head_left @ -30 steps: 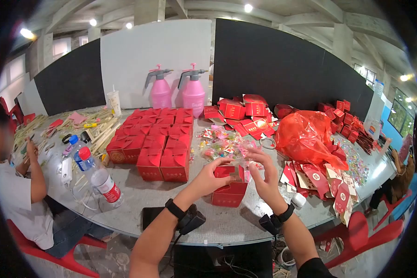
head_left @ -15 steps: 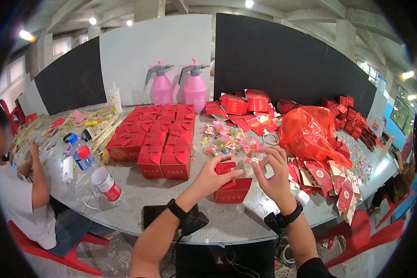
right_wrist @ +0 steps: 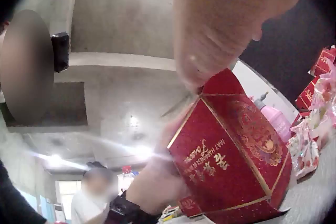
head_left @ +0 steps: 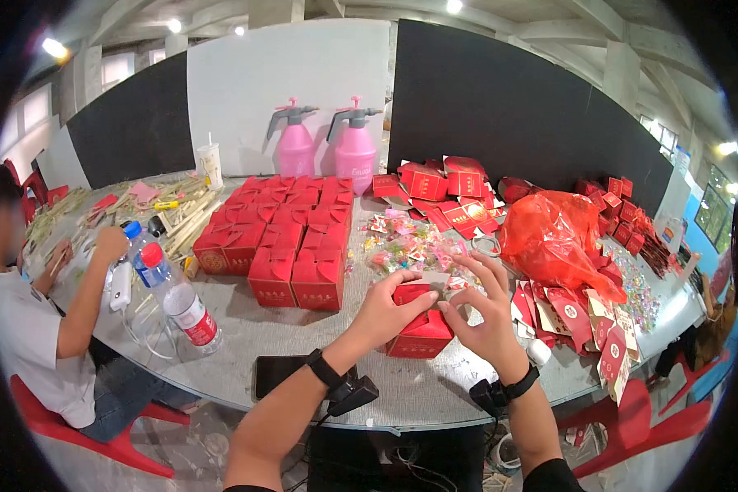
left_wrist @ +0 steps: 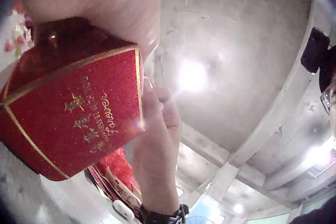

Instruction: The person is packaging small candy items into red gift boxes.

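Note:
A small red paper gift box [head_left: 421, 334] with gold lettering stands on the table between both hands, its top flaps folded inward. My left hand [head_left: 383, 312] grips its left side, with the thumb laid over the top. On the other side, my right hand [head_left: 485, 316] has its thumb at the top right edge and curved fingers at the back flap. A red flap rises beneath a finger in the right wrist view, above the printed side of the gift box [right_wrist: 226, 161]. In the left wrist view the gold-edged front of the box [left_wrist: 79, 113] shows below the palm.
Finished red boxes [head_left: 295, 271] stand in rows at left. Behind the hands lie wrapped candies [head_left: 410, 242]. A red plastic bag [head_left: 549, 238] and flat box blanks [head_left: 574, 316] are at right. Bottles [head_left: 184, 307], a phone [head_left: 279, 375] and a seated person [head_left: 41, 328] are at left.
The right hand held small wrapped candies over the open box half a second ago. Now the candies are out of that hand and the top flaps have come down under both hands.

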Motion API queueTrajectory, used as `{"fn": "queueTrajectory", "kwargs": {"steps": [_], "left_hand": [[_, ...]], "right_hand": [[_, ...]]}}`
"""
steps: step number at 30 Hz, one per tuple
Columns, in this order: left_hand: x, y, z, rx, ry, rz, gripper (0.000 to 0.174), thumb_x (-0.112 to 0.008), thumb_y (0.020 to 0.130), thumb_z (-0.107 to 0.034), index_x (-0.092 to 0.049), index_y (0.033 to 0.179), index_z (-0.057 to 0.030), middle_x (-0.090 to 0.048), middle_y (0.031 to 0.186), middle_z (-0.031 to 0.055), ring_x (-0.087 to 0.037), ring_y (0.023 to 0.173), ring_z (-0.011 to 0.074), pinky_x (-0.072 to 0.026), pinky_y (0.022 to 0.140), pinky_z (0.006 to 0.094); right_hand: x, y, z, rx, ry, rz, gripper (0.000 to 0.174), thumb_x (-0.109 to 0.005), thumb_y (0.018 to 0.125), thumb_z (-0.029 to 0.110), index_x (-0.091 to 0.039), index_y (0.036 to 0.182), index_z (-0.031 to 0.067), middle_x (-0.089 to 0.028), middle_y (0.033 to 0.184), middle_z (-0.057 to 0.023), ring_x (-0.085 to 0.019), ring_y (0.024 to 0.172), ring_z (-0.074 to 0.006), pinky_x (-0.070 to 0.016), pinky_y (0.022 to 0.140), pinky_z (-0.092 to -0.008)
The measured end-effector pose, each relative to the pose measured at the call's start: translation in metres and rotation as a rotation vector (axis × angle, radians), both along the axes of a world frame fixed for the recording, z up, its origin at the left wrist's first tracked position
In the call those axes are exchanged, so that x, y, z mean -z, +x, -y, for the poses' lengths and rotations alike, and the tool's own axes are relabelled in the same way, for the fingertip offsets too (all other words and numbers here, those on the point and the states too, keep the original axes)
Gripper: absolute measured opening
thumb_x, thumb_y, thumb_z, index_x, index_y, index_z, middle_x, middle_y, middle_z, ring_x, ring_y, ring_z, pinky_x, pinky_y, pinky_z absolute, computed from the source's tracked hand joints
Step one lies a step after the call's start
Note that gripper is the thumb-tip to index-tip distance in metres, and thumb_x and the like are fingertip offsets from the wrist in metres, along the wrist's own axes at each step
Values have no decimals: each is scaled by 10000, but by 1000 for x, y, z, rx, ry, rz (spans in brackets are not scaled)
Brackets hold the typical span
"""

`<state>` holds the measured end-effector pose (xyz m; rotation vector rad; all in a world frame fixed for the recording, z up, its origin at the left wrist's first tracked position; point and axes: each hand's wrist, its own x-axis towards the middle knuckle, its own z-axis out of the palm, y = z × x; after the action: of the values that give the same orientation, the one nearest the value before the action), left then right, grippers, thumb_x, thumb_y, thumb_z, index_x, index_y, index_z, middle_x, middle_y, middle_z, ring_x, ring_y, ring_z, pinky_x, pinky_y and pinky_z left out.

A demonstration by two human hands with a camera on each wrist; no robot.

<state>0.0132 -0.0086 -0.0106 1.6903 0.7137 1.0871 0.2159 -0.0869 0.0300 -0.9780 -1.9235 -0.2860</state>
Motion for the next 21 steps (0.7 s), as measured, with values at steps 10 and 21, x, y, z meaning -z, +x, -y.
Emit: {"fn": "queueTrajectory", "kwargs": {"steps": [10,21], "left_hand": [[9,6,0,-39,105,20,461,-803,929,-246,-678,1276,31,-765,1205,169,-734,1116,208,-567,994,363],[5,6,5,-30,204,57,414,-797,888,-142,-681,1253,13,-772,1189,153,-740,1146,235,-565,1018,365]], "right_hand": [[4,-7,3,115,10,31,208,-847,780,49,-700,922,83,-640,1434,-134,-526,1395,-408,-452,1148,-520],[13,-3,-4,56,-15,40,398,-787,815,39,-708,1203,83,-688,1328,-118,-591,1307,-379,-488,1107,-505]]}}
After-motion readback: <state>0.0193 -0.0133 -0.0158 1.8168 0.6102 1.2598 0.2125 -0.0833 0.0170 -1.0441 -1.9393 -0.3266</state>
